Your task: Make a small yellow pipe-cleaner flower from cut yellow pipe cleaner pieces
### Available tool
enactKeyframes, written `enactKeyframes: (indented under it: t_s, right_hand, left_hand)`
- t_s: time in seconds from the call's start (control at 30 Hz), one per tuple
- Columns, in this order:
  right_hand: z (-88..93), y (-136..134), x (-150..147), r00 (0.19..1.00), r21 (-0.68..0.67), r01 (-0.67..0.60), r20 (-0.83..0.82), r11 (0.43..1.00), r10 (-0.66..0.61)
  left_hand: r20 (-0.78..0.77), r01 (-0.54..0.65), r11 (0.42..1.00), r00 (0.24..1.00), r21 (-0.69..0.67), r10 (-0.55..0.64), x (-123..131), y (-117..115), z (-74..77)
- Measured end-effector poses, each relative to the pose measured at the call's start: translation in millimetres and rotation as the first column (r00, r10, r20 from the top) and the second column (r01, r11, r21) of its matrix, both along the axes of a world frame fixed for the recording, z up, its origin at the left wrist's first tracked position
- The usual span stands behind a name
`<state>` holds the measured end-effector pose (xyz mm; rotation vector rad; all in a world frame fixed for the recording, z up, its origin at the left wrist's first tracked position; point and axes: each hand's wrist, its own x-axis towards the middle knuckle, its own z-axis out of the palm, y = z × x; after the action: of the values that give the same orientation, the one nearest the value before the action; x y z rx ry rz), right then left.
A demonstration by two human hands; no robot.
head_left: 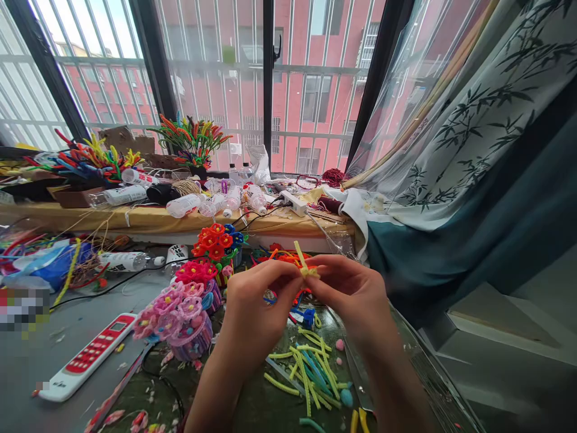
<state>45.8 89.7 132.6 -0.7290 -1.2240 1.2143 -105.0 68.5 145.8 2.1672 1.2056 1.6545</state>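
Both my hands meet over the table, pinching a short yellow pipe cleaner piece [304, 263]. My left hand [256, 307] grips it from the left with thumb and fingers closed. My right hand [354, 294] pinches it from the right, and one end of the piece sticks up between the fingertips. Below my hands lies a scatter of cut yellow, green and blue pipe cleaner pieces [311, 370]. Just left of my left hand stand small pots of pink pipe cleaner flowers [180, 313] and red ones [215, 239].
A white and red remote control [88, 356] lies at the front left. The window sill [148, 218] holds bottles, a white power strip [294, 202] and bunches of coloured pipe cleaners [192, 137]. A bamboo-print curtain [478, 126] hangs at the right.
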Motion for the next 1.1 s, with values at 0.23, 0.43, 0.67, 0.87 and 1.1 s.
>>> enactKeyframes:
  t_s: [0.23,0.43,0.67,0.87,1.1]
  right_hand:
    - [1.2,0.4,1.3,1.0,0.037,0.022,0.019,0.999,-0.022]
    - [-1.1,4.4,0.0,0.999,0.008,0.036,-0.002,0.999,-0.036]
    - [-5.0,9.0,0.9,1.0,-0.017,-0.003,0.007,1.0,0.004]
    - [-4.9,8.1,3.6,0.999,-0.017,-0.034,0.023,0.999,0.034]
    - [-4.6,4.6,4.1,0.991,0.192,0.114,0.053,0.975,-0.127]
  left_hand:
    - [0.063,0.049,0.994,0.997,-0.098,-0.043,-1.3,4.6,-5.8]
    - [-0.13,-0.037,0.999,0.991,0.019,0.04,-2.8,6.5,-5.0]
    - [-0.373,-0.037,0.981,0.922,0.188,0.106,-2.7,7.1,-9.0]
    - [-0.497,0.049,0.929,0.854,0.368,0.152,-4.6,7.2,-10.7]
    - [-0.169,-0.062,0.997,0.983,0.034,0.067,2.8,0.2,-1.4]
